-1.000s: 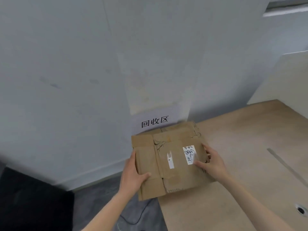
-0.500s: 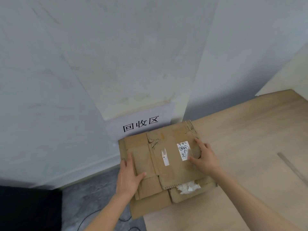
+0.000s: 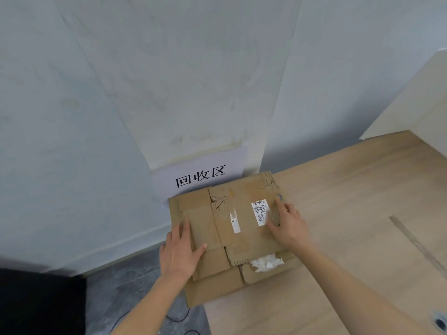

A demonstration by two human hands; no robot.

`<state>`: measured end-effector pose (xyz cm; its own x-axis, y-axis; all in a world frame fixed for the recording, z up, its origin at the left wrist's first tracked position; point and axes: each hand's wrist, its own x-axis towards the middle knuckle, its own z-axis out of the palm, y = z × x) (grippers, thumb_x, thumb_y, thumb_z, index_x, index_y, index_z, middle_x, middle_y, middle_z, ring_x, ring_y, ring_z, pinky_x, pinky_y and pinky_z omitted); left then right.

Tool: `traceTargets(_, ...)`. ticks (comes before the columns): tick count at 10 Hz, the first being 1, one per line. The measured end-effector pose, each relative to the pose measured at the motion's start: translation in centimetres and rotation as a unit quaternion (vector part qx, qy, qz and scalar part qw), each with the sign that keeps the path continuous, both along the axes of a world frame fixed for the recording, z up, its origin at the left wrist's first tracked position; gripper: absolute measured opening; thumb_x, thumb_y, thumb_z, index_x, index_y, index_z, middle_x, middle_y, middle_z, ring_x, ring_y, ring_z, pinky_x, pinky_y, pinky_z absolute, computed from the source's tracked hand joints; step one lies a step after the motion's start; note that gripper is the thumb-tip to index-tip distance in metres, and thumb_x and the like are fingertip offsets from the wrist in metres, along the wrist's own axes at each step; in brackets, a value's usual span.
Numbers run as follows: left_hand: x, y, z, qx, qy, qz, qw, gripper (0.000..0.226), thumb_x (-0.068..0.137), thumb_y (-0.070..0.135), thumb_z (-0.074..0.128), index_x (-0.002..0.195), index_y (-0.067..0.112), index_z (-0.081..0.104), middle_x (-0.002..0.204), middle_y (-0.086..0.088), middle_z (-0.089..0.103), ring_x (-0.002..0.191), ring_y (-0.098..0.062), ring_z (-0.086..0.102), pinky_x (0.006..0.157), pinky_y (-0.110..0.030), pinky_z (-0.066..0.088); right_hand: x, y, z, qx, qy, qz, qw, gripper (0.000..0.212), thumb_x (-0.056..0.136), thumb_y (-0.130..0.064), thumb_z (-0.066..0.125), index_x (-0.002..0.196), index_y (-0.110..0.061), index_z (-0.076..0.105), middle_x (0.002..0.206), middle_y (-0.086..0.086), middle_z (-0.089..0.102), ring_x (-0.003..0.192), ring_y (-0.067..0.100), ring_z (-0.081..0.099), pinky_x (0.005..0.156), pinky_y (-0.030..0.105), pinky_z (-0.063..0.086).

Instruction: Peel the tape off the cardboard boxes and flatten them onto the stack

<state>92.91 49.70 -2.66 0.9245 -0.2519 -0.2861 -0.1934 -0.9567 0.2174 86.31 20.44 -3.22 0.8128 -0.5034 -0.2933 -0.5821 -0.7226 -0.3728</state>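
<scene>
A flattened brown cardboard box (image 3: 242, 206) lies on top of a stack of flattened cardboard (image 3: 215, 288) at the corner of a wooden table, against the wall. It carries a white handwritten label (image 3: 260, 212) and a strip of white tape (image 3: 234, 220). My left hand (image 3: 180, 250) rests flat on the box's left side, fingers straight. On its right side my right hand (image 3: 289, 226) presses down with spread fingers beside the label. A torn white label scrap (image 3: 266, 262) shows on a lower layer.
A white paper sign with black characters (image 3: 200, 176) hangs on the wall behind the stack. The light wooden table (image 3: 350, 238) extends right. A white panel (image 3: 416, 105) stands at far right. Grey floor with a black cable (image 3: 174, 317) lies below left.
The top box has settled onto the stack near the wall; lower layers and the torn scrap now show at the front. Both hands stayed pressed on it.
</scene>
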Motion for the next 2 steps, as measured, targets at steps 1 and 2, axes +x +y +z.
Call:
traceTargets(1, -1.5, 1.4, 1.8, -0.035, -0.010, -0.004, 0.999, 0.084, 0.095, 0.067, 0.046, 0.161, 0.025, 0.016, 0.165, -0.001, 0.021, 0.148, -0.022, 0.027, 0.114, -0.043, 0.036, -1.8, 1.4, 1.7, -0.013, -0.031, 0.016, 0.999, 0.068, 0.098, -0.052, 0.050, 0.156, -0.026, 0.027, 0.156, 0.006, 0.036, 0.136, 0.031, 0.042, 0.104, 0.045, 0.043)
traceTargets(2, -3.7, 2.7, 3.7, -0.058, -0.040, -0.029, 0.997, 0.085, 0.095, 0.069, 0.045, 0.162, 0.028, 0.014, 0.168, 0.000, 0.018, 0.152, -0.022, 0.023, 0.119, -0.044, 0.031, -4.3, 2.9, 3.6, -0.027, -0.050, 0.050, 0.997, 0.073, 0.096, -0.049, 0.055, 0.159, -0.027, 0.025, 0.164, -0.001, 0.028, 0.145, 0.025, 0.035, 0.115, 0.042, 0.033)
